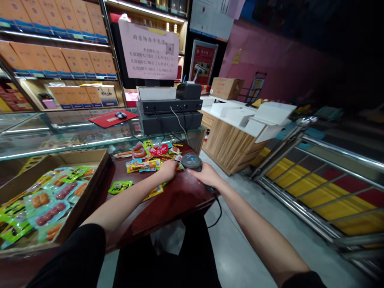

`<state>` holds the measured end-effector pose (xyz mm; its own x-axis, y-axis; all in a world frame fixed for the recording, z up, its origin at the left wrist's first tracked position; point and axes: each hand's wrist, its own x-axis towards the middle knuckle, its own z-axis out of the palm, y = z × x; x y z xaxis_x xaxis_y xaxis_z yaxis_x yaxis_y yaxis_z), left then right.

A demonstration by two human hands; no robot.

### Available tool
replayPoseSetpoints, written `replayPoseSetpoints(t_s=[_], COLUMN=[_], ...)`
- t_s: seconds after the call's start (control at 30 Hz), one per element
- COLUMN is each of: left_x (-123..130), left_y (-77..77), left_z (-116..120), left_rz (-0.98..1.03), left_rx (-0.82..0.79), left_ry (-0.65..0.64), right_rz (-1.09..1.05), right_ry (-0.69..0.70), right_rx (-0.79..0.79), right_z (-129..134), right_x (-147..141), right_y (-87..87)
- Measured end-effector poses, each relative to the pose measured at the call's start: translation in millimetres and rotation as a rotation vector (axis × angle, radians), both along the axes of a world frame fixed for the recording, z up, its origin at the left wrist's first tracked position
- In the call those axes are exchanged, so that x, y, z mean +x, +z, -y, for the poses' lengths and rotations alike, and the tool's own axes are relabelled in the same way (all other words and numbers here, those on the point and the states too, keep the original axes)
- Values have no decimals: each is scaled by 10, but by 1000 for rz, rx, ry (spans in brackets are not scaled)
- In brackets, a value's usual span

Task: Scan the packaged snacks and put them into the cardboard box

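Scanner (192,161) slants forward-left from the right hand (206,176) clasping it above the table (129,218), its head just beside the left hand (168,170), curled near snack packets (144,165), hold unclear.

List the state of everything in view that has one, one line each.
Scanner: gripped in the right hand
Left hand: fingers curled beside the loose packets; grip unclear
Loose packets: heaped and scattered on the table
Cardboard tray: open-topped, holding packets
Mouse: resting on the red mat
Shelf light: lit
Pink sign: upright
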<state>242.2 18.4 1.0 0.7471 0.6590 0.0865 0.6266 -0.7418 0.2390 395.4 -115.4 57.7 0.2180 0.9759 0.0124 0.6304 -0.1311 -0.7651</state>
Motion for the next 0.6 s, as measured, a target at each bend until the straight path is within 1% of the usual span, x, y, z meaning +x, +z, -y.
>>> replayPoseSetpoints(t_s=[0.1,0.2,0.23,0.3,0.37,0.43,0.5,0.53,0.6], left_x=[-103,-277,-356,-552,-798,-1075,-1344,-1462,-1642], left_y=[24,142,200,326,442,529,586,608,649], left_z=[-60,-191,-247,-362,-461,-529,-564,-572,-580], left_rz=[51,205,276,439,620,782,894,930,970], left_rx=[-47,-174,-237,-389,-603,-849,-1038,-1085,-1110], left_ry=[13,27,51,156,300,389,406,406,416], right_rz=[29,33,22,-13,-45,-60,-74,-84,-104], right_ry=[13,18,27,55,83,106,142,165,201], right_rx=[3,13,18,29,40,44,55,61,75], right_z=[-24,-81,-107,-161,-212,-256,-293,-309,-338], right_x=[-34,-111,-152,-260,-397,-552,-716,-798,-961], right_y=[-18,1,17,60,107,142,150,142,110])
